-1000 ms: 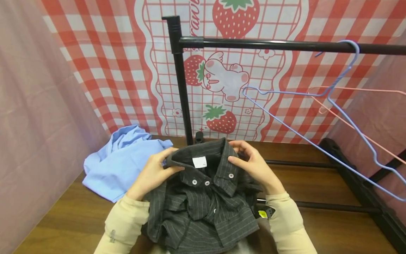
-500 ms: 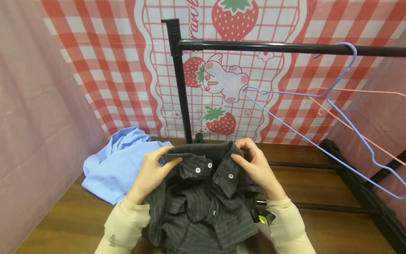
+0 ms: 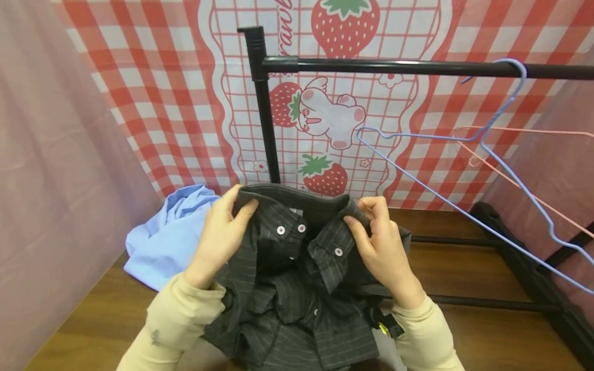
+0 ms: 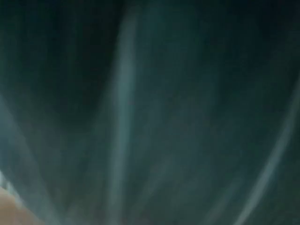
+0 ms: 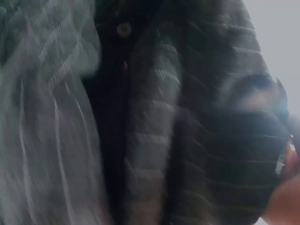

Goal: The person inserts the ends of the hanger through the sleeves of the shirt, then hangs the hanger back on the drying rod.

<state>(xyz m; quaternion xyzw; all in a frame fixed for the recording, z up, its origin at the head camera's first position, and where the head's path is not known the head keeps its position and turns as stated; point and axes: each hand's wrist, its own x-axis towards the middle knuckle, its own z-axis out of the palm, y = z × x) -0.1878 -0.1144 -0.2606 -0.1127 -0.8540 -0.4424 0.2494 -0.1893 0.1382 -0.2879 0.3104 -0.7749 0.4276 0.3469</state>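
A dark grey pinstriped shirt (image 3: 287, 293) with white buttons hangs between my two hands in the head view, its collar upmost. My left hand (image 3: 220, 234) pinches the left end of the collar between thumb and fingers. At the collar's right end, my right hand (image 3: 382, 247) grips the cloth, thumb in front. A white label inside the neck is mostly hidden by the collar's front. In the left wrist view, blurred dark cloth fills nearly everything. The right wrist view has striped folds of the shirt (image 5: 150, 140) close up, with a bit of hand at the right edge.
A crumpled light blue garment (image 3: 160, 247) lies on the wooden table (image 3: 79, 330) at left. Behind the shirt stands a black rack (image 3: 394, 66). A blue wire hanger (image 3: 417, 183) hangs from its bar, with a pink hanger (image 3: 524, 129) beyond. A checked strawberry cloth (image 3: 176, 103) covers the back.
Both hands have raised the collar and spread it a little wider. The collar's front has come up over most of the white label. The blue garment and hangers stay put.
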